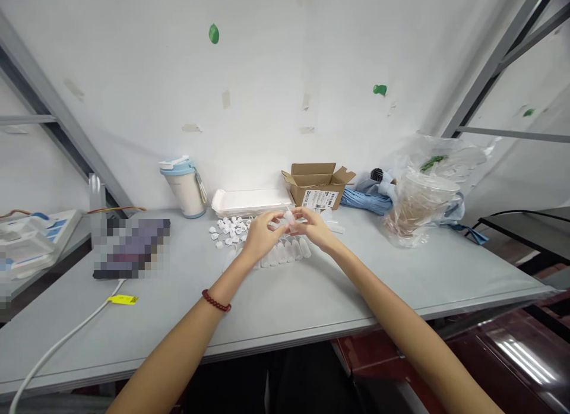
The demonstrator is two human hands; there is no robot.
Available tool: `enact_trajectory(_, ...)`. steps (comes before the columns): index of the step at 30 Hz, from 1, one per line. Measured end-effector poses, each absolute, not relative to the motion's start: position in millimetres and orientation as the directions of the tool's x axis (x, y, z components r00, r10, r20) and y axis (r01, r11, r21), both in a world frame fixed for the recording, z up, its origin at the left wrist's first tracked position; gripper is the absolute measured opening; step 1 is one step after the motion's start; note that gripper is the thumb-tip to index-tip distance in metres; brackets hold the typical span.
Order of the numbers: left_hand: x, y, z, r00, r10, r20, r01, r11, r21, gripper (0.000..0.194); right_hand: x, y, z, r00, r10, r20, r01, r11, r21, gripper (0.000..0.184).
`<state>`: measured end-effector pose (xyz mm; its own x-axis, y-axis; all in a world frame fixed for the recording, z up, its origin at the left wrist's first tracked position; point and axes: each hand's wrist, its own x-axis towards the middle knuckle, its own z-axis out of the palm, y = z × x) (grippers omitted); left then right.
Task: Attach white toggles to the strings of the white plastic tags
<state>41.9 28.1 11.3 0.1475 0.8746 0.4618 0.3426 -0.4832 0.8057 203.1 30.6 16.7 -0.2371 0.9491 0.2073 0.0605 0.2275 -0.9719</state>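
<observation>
My left hand (260, 234) and my right hand (316, 230) meet over the middle of the table, fingertips pinched around a small translucent white plastic piece (289, 217). Fingers cover much of it, so its exact kind does not show. Just below the hands lies a row of several small translucent plastic tubes (287, 252), side by side. To the left of my left hand are loose small white cap-like parts (231, 228). A few more clear plastic pieces (335, 226) lie right of my right hand.
Behind the hands stand a stack of white trays (252, 201) and an open cardboard box (318, 191). A tumbler (184, 188) and a blurred-out dark device (133, 247) are on the left. Blue cloth (365, 200) and a plastic-bagged container (423, 194) sit on the right.
</observation>
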Motion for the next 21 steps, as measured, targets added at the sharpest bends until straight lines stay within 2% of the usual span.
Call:
enact_trajectory(5, 50.1, 32.8, 5.2, 0.303, 0.716, 0.628, 0.500, -0.681, 0.535, 0.044, 212.8, 30.4, 24.8, -0.298, 0.950, 0.090, 0.005, 0.096, -0.995, 0.018)
enact_trajectory(10, 58.5, 37.7, 15.0, 0.466, 0.591, 0.659, 0.569, -0.770, 0.288, 0.040, 222.3, 37.0, 24.5, -0.276, 0.960, 0.045, -0.048, 0.033, -0.998, 0.019)
enact_trajectory(12, 63.1, 39.3, 20.5, 0.519, 0.563, 0.643, 0.569, -0.789, 0.232, 0.035, 227.9, 40.1, 24.8, -0.289, 0.956, 0.052, -0.053, 0.038, -0.998, 0.020)
enact_trajectory(14, 68.6, 40.8, 22.7, 0.528, 0.560, 0.638, 0.563, -0.794, 0.231, 0.031, 234.3, 42.3, 26.3, -0.299, 0.952, 0.060, 0.000, 0.063, -0.998, 0.018)
enact_trajectory(16, 74.1, 41.7, 20.9, 0.518, 0.577, 0.631, 0.557, -0.788, 0.263, 0.028, 240.8, 43.6, 28.3, -0.275, 0.959, 0.068, 0.130, 0.108, -0.986, 0.015)
enact_trajectory(21, 82.9, 37.7, 9.9, 0.463, 0.672, 0.577, 0.571, -0.725, 0.386, 0.023, 252.1, 44.3, 31.3, -0.289, 0.957, 0.034, 0.515, 0.185, -0.837, 0.014)
